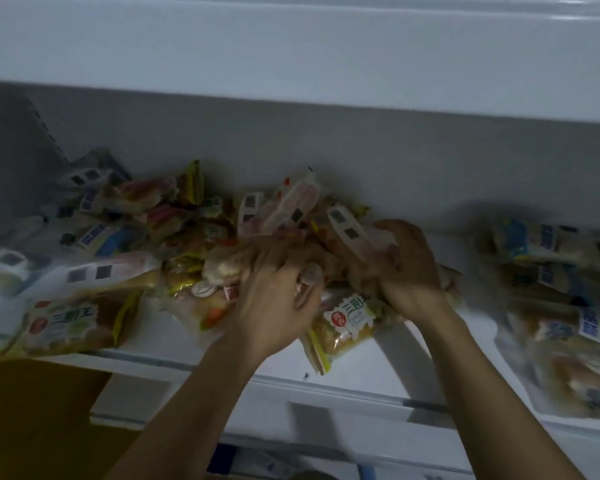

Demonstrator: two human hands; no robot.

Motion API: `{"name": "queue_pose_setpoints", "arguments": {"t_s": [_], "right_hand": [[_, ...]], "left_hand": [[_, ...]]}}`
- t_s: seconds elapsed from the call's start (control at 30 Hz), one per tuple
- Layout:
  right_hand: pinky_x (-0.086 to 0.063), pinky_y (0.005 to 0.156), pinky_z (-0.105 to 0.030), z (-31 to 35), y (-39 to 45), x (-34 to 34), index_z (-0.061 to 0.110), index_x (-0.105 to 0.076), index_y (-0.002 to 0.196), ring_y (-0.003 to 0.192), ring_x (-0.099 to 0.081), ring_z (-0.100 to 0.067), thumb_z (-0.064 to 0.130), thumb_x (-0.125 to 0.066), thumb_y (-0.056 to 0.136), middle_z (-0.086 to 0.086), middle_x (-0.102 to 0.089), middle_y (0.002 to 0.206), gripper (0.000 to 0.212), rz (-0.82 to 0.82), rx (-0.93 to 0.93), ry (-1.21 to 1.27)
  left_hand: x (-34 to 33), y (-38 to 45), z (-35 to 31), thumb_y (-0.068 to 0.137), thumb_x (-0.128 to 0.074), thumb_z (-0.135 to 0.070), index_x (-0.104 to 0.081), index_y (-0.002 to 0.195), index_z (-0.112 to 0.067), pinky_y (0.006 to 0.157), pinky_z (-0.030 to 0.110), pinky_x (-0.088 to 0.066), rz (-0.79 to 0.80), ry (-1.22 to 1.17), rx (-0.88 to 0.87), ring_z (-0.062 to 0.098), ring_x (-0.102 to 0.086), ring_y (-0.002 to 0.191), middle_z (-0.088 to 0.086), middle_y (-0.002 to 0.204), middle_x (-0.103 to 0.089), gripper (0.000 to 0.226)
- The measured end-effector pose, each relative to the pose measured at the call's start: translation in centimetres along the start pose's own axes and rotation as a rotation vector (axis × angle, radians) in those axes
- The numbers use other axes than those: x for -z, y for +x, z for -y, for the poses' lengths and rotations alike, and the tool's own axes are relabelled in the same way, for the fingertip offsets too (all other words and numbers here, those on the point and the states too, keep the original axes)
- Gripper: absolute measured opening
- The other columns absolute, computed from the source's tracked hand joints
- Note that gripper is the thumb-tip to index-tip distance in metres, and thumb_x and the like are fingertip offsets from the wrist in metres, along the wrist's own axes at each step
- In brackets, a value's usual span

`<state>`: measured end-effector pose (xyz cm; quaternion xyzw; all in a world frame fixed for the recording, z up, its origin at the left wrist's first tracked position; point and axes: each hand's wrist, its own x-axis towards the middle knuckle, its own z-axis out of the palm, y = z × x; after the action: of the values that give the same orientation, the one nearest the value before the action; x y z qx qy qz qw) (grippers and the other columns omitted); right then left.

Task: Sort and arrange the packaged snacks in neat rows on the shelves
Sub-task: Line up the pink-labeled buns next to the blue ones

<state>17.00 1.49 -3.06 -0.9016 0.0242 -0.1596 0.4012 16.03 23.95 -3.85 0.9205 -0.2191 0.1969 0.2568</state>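
A jumbled heap of packaged snacks [187,220] covers the left and middle of a white shelf [413,341]. My left hand [274,299] reaches into the heap's middle, fingers curled round a clear-wrapped bread pack [222,268]. My right hand [406,265] grips a clear pack with a white label [347,226] just to the right. A yellow-edged sandwich pack [347,323] lies flat beneath both hands. The picture is blurred, so the exact finger hold is hard to read.
A row of blue-labelled bread packs [561,289] lies at the right end of the shelf. Another yellow sandwich pack [63,327] lies at the front left. The shelf above [291,57] overhangs closely. A brown carton [32,410] stands below left.
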Motion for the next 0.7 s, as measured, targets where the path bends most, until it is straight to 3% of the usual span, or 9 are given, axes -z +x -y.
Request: {"name": "queue_pose_setpoints", "arguments": {"t_s": [0.07,0.13,0.2,0.3,0.4,0.47,0.57,0.63,0.7], "right_hand": [[-0.048,0.101,-0.048,-2.3,-0.1,1.5,0.028,-0.058,0.127,0.122,-0.054,-0.027,0.042,-0.048,0.074,0.002,-0.053,0.132,0.056,-0.1,-0.094,-0.124],[-0.048,0.101,-0.049,-4.0,-0.4,2.8,0.031,-0.05,0.137,0.126,-0.051,-0.032,0.044,-0.052,0.063,-0.003,-0.051,0.14,0.076,0.079,-0.232,-0.375],[-0.05,0.094,-0.047,-5.6,-0.8,3.5,0.031,-0.042,0.141,0.121,-0.052,-0.037,0.033,-0.065,0.068,-0.007,-0.051,0.134,0.077,0.254,-0.292,-0.481],[-0.051,0.085,-0.045,-7.6,-1.3,4.8,0.019,-0.053,0.133,0.103,-0.059,-0.04,0.01,-0.07,0.071,-0.014,-0.061,0.116,0.065,0.061,-0.187,-0.423],[-0.053,0.077,-0.046,-8.6,-2.5,6.4,0.017,-0.056,0.121,0.096,-0.061,-0.037,0.012,-0.066,0.069,-0.011,-0.065,0.106,0.053,-0.183,-0.048,-0.339],[-0.053,0.076,-0.041,-8.2,-3.3,7.8,0.019,-0.055,0.119,0.096,-0.063,-0.029,0.015,-0.063,0.073,-0.005,-0.066,0.104,0.047,-0.229,0.025,-0.243],[-0.053,0.08,-0.032,-6.6,-4.0,9.7,0.03,-0.053,0.115,0.1,-0.063,-0.015,0.006,-0.073,0.08,0.003,-0.065,0.106,0.047,-0.164,0.106,-0.038],[-0.054,0.082,-0.036,-6.3,-3.8,10.3,0.036,-0.051,0.11,0.099,-0.062,-0.011,0.001,-0.079,0.079,0.014,-0.062,0.106,0.054,-0.163,0.154,-0.011],[-0.053,0.087,-0.039,-6.6,-3.2,10.1,0.035,-0.052,0.109,0.11,-0.059,-0.018,0.007,-0.085,0.075,0.028,-0.049,0.114,0.054,-0.231,0.151,-0.024]], "left_hand": [[-1.4,0.9,-1.4,0.087,-0.059,-0.047,-0.06,0.127,-0.028,0.111,0.056,-0.035,0.088,-0.029,-0.058,0.025,-0.045,0.136,-0.003,0.137,-0.055,0.044],[-3.1,1.5,-2.6,0.087,-0.053,-0.053,-0.056,0.136,-0.031,0.119,0.062,-0.021,0.153,-0.047,-0.104,0.025,-0.034,0.146,-0.003,0.148,-0.048,0.054],[-4.7,2.2,-3.7,0.087,-0.049,-0.052,-0.055,0.141,-0.029,0.119,0.067,-0.016,0.2,-0.068,-0.146,0.027,-0.028,0.15,0.001,0.154,-0.045,0.059],[-6.2,3.3,-5.3,0.087,-0.049,-0.044,-0.06,0.138,-0.024,0.115,0.065,-0.026,0.221,-0.134,-0.158,0.029,-0.033,0.148,0.005,0.153,-0.048,0.056],[-7.4,4.1,-6.1,0.089,-0.055,-0.029,-0.065,0.128,-0.013,0.101,0.049,-0.043,0.067,-0.217,-0.212,0.035,-0.054,0.127,0.011,0.133,-0.061,0.043],[-7.6,5.2,-7.2,0.094,-0.055,-0.025,-0.059,0.135,-0.016,0.1,0.047,-0.048,0.029,-0.317,-0.123,0.03,-0.057,0.122,0.007,0.133,-0.06,0.043],[-7.1,6.7,-9.2,0.104,-0.057,-0.034,-0.05,0.141,-0.025,0.097,0.036,-0.053,0.124,-0.584,0.157,0.009,-0.063,0.112,-0.01,0.122,-0.064,0.039],[-7.1,7.8,-10.0,0.103,-0.059,-0.036,-0.051,0.131,-0.021,0.08,0.03,-0.06,0.165,-0.8,0.255,0.005,-0.071,0.093,-0.006,0.107,-0.072,0.033],[-7.3,8.9,-10.2,0.102,-0.061,-0.027,-0.051,0.123,-0.009,0.065,0.018,-0.057,0.149,-0.91,0.328,0.009,-0.073,0.085,0.002,0.103,-0.071,0.029]]}}
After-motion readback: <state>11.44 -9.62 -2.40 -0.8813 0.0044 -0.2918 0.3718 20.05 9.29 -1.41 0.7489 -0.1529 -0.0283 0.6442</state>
